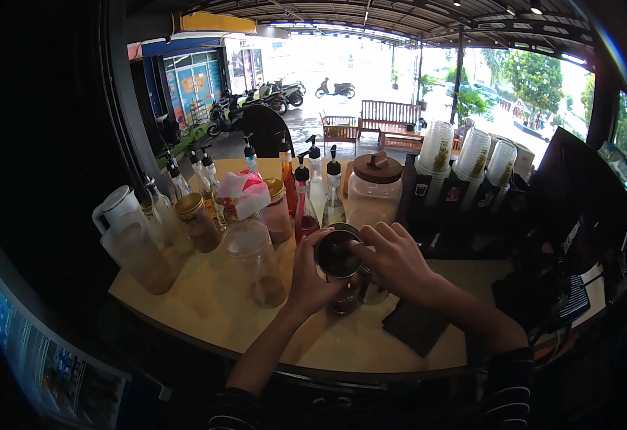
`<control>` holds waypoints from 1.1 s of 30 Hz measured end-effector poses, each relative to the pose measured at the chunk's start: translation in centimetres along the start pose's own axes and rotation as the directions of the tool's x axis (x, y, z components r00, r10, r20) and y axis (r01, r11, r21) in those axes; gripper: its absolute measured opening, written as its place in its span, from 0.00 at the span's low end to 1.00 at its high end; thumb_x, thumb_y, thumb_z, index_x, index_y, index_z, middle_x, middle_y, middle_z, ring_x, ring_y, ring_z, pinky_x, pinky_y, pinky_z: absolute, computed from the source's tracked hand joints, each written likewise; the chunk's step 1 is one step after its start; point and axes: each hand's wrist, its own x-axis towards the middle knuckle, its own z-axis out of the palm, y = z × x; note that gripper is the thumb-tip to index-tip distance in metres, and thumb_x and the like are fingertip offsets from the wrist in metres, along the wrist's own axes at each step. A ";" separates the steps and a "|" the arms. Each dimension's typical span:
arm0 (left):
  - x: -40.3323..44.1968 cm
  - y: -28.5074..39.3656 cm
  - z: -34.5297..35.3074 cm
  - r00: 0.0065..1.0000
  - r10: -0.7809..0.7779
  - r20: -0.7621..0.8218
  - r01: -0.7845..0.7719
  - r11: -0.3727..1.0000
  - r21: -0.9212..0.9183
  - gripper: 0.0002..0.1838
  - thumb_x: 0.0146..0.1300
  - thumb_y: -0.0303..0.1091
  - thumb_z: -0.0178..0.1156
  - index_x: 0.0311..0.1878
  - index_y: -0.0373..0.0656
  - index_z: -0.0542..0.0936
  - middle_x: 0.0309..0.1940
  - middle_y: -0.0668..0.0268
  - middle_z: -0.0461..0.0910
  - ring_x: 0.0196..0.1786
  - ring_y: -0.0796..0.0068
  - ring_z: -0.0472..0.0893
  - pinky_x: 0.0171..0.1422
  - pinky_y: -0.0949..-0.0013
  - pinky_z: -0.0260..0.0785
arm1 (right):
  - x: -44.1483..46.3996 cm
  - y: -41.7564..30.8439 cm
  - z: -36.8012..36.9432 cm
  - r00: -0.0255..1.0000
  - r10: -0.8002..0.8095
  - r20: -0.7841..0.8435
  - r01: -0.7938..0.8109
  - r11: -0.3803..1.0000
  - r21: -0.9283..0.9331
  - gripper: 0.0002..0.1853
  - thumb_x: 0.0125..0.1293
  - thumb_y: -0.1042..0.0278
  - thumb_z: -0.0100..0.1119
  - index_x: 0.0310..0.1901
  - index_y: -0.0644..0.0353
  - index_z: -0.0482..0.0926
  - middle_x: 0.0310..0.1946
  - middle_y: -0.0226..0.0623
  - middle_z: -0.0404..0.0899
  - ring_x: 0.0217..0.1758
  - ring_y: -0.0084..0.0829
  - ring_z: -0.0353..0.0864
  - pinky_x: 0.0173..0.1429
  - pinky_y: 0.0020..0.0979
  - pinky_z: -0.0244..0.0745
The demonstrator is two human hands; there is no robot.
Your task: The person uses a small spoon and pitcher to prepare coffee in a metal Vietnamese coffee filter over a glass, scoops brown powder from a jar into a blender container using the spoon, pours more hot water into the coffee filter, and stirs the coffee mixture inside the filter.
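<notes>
My left hand [307,276] is wrapped round a dark, metal-rimmed cup [337,266], tilted so that its mouth faces me. The inside is dark and its contents cannot be made out. At the cup's right rim my right hand [397,259] has its fingers curled, with the fingertips over the opening; whatever they pinch is hidden. Below the cup, a small glass with dark contents [345,301] stands on the counter, partly covered by my left hand. A clear plastic jar [250,247] with brown powder low inside stands to the left of my left hand.
Behind my hands stand several pump bottles [333,188] and a large brown-lidded jar [376,193]. A white-lidded pitcher [138,247] is on the left. Stacked plastic cups [435,150] fill a black holder at right. A dark cloth [415,326] lies near the counter edge [306,369].
</notes>
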 end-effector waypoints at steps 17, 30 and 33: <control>0.1 0.2 0.4 0.999 0.017 0.047 -0.011 0.993 -0.116 0.48 0.36 0.34 0.80 0.61 0.42 0.62 0.61 0.56 0.70 0.63 0.62 0.72 0.68 0.61 0.65 | -0.9 0.0 0.0 0.998 -0.039 0.045 0.040 0.999 -0.011 0.15 0.48 0.64 0.63 0.38 0.57 0.76 0.39 0.33 0.70 0.45 0.29 0.72 0.45 0.32 0.64; -0.5 -0.3 0.7 0.993 0.106 0.047 -0.104 0.994 -0.045 0.45 0.40 0.32 0.78 0.62 0.43 0.62 0.63 0.54 0.68 0.67 0.57 0.69 0.71 0.59 0.61 | -0.6 -1.8 -0.2 0.972 0.186 0.144 -0.203 0.973 0.111 0.14 0.49 0.68 0.61 0.40 0.60 0.74 0.38 0.38 0.72 0.46 0.36 0.77 0.46 0.36 0.72; -0.7 -0.2 0.7 0.992 0.123 0.038 -0.121 0.992 -0.044 0.45 0.42 0.33 0.77 0.63 0.42 0.62 0.64 0.53 0.67 0.67 0.56 0.68 0.74 0.56 0.55 | -1.1 -2.3 -0.7 0.966 0.171 0.195 -0.199 0.971 0.134 0.14 0.50 0.69 0.60 0.40 0.60 0.74 0.38 0.37 0.72 0.45 0.36 0.78 0.45 0.36 0.73</control>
